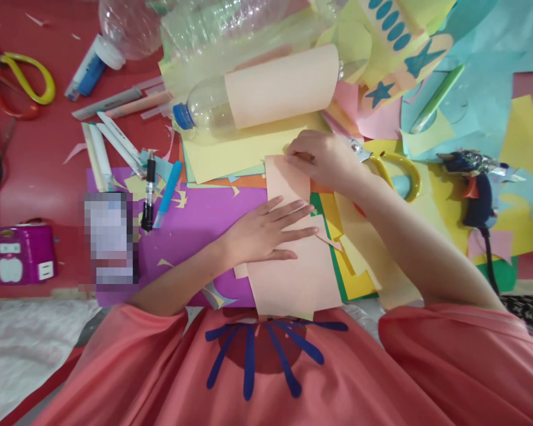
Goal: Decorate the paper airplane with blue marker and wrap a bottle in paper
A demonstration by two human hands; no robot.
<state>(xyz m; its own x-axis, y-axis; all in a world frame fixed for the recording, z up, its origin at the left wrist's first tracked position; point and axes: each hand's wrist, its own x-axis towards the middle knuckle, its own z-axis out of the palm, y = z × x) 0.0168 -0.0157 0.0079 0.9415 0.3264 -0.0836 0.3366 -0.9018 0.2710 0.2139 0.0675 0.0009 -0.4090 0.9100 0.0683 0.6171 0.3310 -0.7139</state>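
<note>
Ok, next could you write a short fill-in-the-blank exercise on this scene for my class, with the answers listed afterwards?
1. The bottle with the pale pink wrap has a ____ cap.
2. The left hand lies on loose paper, palm facing ____.
3. The glue gun lies toward the picture's ____ edge.
4. The large sheet just left of that hand is ____.
Missing words: blue; down; right; purple.

Craft workspace, with coloured paper [295, 284], markers [169, 190], glue gun [479, 201].
</note>
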